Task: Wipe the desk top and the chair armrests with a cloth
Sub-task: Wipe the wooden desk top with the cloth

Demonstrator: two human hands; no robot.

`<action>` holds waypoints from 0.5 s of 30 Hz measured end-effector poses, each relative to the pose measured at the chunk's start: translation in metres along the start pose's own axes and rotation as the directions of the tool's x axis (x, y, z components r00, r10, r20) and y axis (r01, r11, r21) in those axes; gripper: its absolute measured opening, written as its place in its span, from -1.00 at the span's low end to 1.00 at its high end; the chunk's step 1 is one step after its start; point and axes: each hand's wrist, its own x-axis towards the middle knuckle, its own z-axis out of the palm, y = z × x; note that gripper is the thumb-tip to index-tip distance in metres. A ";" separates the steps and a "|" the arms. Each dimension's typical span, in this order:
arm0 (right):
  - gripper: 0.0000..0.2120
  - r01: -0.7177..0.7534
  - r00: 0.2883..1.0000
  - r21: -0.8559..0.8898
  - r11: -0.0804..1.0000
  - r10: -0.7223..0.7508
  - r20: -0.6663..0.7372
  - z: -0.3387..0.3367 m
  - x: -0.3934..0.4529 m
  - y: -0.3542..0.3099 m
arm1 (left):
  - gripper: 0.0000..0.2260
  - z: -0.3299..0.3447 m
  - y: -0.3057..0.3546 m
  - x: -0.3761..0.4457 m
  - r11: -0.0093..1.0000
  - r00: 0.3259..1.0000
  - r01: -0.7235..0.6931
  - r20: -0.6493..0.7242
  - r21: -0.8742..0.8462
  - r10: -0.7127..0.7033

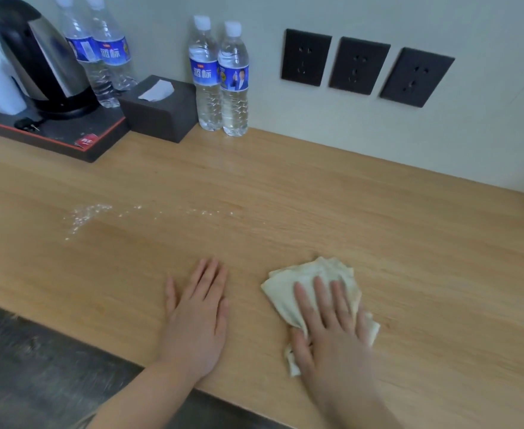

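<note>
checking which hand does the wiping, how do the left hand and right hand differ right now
The left hand lies flat on the bare light wooden desk top; the right hand presses on the crumpled pale cream cloth. The left looks sharp, the right slightly blurred. The left sits nearer the white speckles. Both are palm down, fingers extended.

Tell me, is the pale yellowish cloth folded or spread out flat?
Folded. The pale yellowish cloth shows stacked layered edges at its far corner, bunched under the flat right hand.
</note>
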 end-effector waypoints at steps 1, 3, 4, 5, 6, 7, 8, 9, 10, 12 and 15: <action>-0.43 -0.111 0.994 0.001 0.994 0.111 0.022 -0.004 0.008 0.008 | -0.45 -0.004 -0.011 0.000 0.998 0.999 -0.047 0.025 0.036 0.046; -0.42 -0.281 0.960 -0.003 0.960 0.280 -0.005 -0.007 0.036 0.011 | -0.45 -0.014 -0.038 0.002 0.996 0.996 -0.076 0.046 0.054 0.074; -0.41 -0.349 0.937 0.000 0.937 0.349 -0.021 -0.009 0.055 0.006 | -0.46 -0.020 -0.051 0.004 0.995 0.995 -0.082 0.054 0.061 0.079; -0.41 -0.416 0.909 0.017 0.909 0.417 -0.029 -0.011 0.077 -0.002 | -0.47 -0.024 -0.064 0.006 0.993 0.994 -0.092 0.065 0.073 0.087; -0.40 -0.480 0.876 0.036 0.876 0.481 -0.028 -0.013 0.098 -0.013 | -0.48 -0.027 -0.074 0.008 0.990 0.991 -0.109 0.084 0.085 0.102; -0.40 -0.531 0.846 0.050 0.846 0.533 -0.018 -0.014 0.120 -0.026 | -0.50 -0.029 -0.082 0.010 0.987 0.987 -0.133 0.106 0.087 0.123; -0.39 -0.558 0.829 0.053 0.828 0.559 -0.004 -0.013 0.139 -0.041 | -0.50 -0.030 -0.086 0.012 0.985 0.982 -0.154 0.122 0.078 0.144; -0.38 -0.553 0.833 0.050 0.832 0.553 0.011 -0.011 0.154 -0.059 | -0.50 -0.031 -0.087 0.013 0.984 0.980 -0.166 0.125 0.064 0.157; -0.38 -0.513 0.858 0.042 0.857 0.513 0.019 -0.008 0.165 -0.078 | -0.49 -0.031 -0.087 0.013 0.985 0.981 -0.163 0.115 0.052 0.156; -0.38 -0.342 0.940 0.027 0.939 0.341 0.020 0.000 0.168 -0.112 | -0.46 -0.030 -0.086 0.012 0.992 0.990 -0.118 0.080 0.044 0.114; -0.38 -0.002 1.000 0.002 1.000 0.002 0.011 0.010 0.133 -0.126 | -0.45 -0.031 -0.087 0.013 0.998 0.997 -0.066 0.028 0.022 0.065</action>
